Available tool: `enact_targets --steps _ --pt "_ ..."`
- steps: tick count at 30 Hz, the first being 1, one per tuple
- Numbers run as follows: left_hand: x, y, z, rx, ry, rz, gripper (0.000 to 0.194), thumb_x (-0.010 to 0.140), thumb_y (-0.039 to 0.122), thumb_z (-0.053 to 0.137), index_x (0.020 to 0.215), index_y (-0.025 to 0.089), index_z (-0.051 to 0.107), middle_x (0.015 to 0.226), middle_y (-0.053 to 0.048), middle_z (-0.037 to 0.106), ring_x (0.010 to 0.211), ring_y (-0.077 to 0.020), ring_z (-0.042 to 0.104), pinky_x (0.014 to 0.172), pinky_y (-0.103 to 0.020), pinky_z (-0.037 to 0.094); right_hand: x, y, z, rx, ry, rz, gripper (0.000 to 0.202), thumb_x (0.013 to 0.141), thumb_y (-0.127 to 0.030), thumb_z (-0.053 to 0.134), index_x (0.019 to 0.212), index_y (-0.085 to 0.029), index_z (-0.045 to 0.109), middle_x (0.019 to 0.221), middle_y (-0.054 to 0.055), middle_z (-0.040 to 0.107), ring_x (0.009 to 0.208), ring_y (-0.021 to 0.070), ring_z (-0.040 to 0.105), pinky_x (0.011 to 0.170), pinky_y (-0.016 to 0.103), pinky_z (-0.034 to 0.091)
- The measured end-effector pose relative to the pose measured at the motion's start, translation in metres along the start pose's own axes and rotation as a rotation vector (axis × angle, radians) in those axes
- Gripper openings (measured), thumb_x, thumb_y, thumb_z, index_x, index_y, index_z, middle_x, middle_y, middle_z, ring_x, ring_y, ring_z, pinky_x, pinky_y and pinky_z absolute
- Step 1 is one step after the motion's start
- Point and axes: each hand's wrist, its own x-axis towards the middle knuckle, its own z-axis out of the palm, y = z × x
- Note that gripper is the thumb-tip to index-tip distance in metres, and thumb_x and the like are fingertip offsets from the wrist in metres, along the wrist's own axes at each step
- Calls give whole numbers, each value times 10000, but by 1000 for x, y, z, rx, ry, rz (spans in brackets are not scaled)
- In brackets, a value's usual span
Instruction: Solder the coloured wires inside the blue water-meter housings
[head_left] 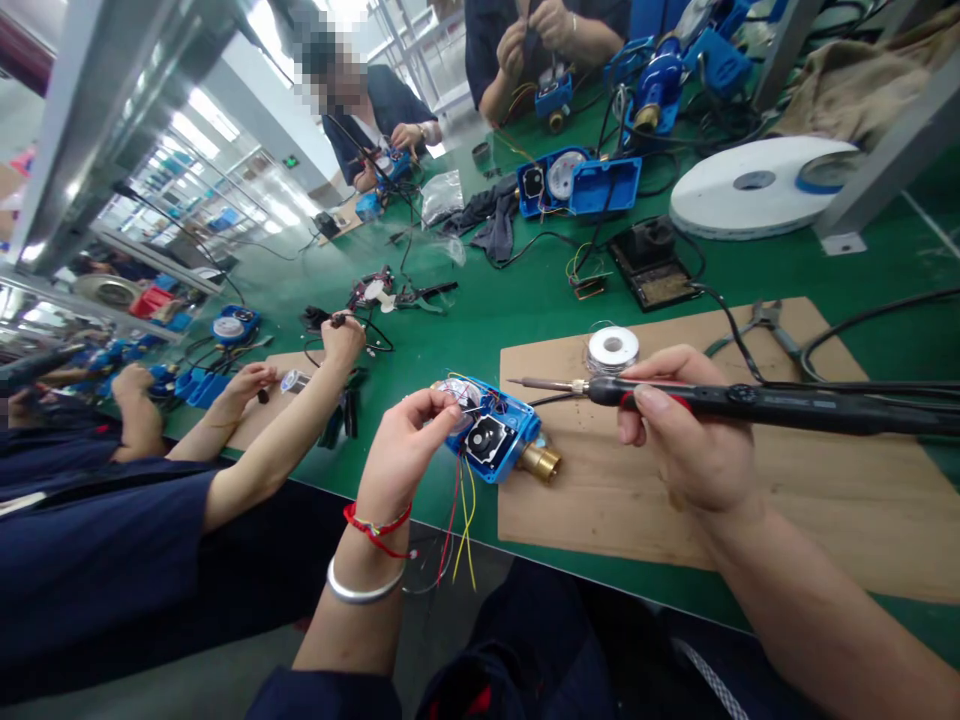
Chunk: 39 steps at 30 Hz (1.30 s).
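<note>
My right hand (694,435) is closed around the black handle of a soldering iron (675,395), its bare tip pointing left above the blue meter housing's right side. The iron's tip is apart from the housing. My left hand (405,440) reaches over the open blue meter housing (506,465), thumb and forefinger pinched on what looks like a thin pale wire. Inside the housing sit a black round part on a white-edged plate and several fine wires. A brass fitting (541,462) sticks out at its lower right. Red and yellow wires (466,520) hang down over the table's front edge.
A cardboard sheet (600,500) lies under my right arm, bearing a solder spool (613,348) and pliers (766,318). Behind are a soldering iron stand (652,265), another open blue housing (606,188) and a large white reel (750,190). Co-workers' arms (277,445) work at left.
</note>
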Motion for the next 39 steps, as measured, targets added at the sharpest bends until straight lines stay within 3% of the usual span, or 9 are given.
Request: enact_targets --steps 7,12,20,25,34,39 --pt "12 10 -9 85 -78 -28 196 815 346 665 777 158 625 761 0 598 708 -114 519 676 -228 394 -2 -3 3 -81 -116 55 97 887 -267 630 970 -234 590 639 -35 632 538 107 582 514 242 459" --pt "10 14 -8 9 -130 -41 176 812 325 685 804 154 642 772 -4 616 727 -110 541 697 -224 411 -2 -5 3 -65 -113 50 89 899 -252 617 979 -230 583 647 -38 636 554 100 588 526 234 459" --pt "8 8 -7 5 -99 -24 143 820 310 683 812 167 681 754 -14 669 737 -125 594 737 -244 451 -3 -4 3 -66 -91 15 73 898 -232 608 967 -230 586 631 -43 622 539 104 574 528 238 463" --pt "8 3 -6 77 -18 18 142 804 310 698 863 184 725 876 -35 695 828 -147 606 770 -254 451 -3 -5 4 -86 -103 37 74 902 -245 608 969 -231 582 632 -45 624 554 102 580 538 233 463" --pt "12 1 -6 171 -31 71 146 819 331 667 811 186 651 817 -22 634 774 -144 563 731 -265 437 -6 -3 4 -93 -145 84 95 912 -274 603 982 -224 563 640 -43 628 575 106 594 566 240 476" --pt "16 9 -3 184 -54 116 112 820 290 634 783 186 619 957 -43 658 920 -172 585 826 -283 447 -5 -4 7 -125 -181 99 116 900 -277 620 981 -221 560 657 -35 640 585 112 608 572 249 490"
